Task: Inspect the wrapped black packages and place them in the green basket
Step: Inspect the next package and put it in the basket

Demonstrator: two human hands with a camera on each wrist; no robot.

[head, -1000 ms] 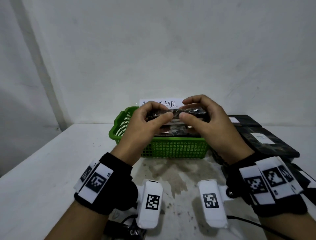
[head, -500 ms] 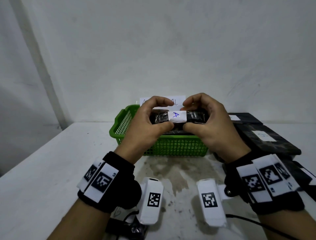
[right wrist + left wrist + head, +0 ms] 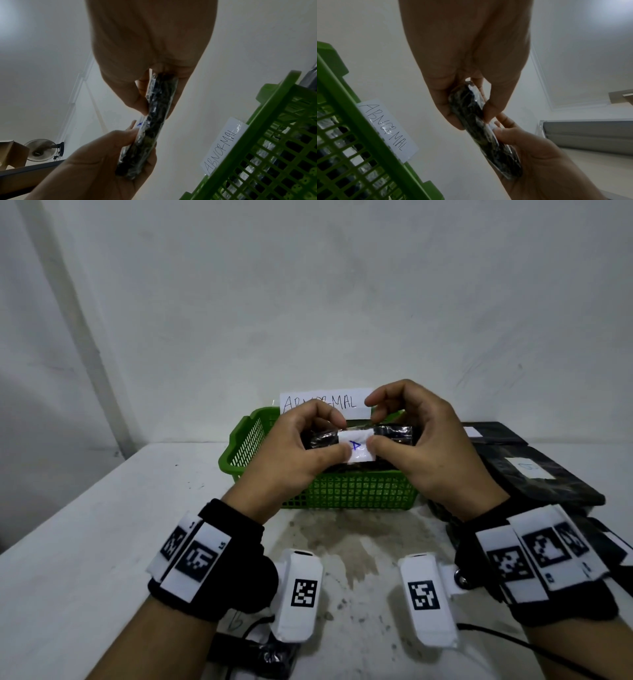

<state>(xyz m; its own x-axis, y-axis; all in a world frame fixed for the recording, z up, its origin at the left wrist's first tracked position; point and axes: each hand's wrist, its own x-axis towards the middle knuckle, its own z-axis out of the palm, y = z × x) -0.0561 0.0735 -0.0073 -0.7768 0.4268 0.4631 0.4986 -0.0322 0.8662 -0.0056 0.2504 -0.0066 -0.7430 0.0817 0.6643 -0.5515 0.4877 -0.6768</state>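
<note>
Both hands hold one wrapped black package (image 3: 356,441) in the air, just above the near side of the green basket (image 3: 346,491). The left hand (image 3: 291,453) pinches its left end, the right hand (image 3: 428,450) its right end — thumbs on the near face, meeting at the white label (image 3: 356,446) marked "A".

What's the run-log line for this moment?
phase: inspect | left hand + right hand: holding wrapped black package | above green basket | white label facing camera

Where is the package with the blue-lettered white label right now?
In the head view, the labelled package is held up between the left hand and right hand, over the green basket, label facing the camera.
</note>
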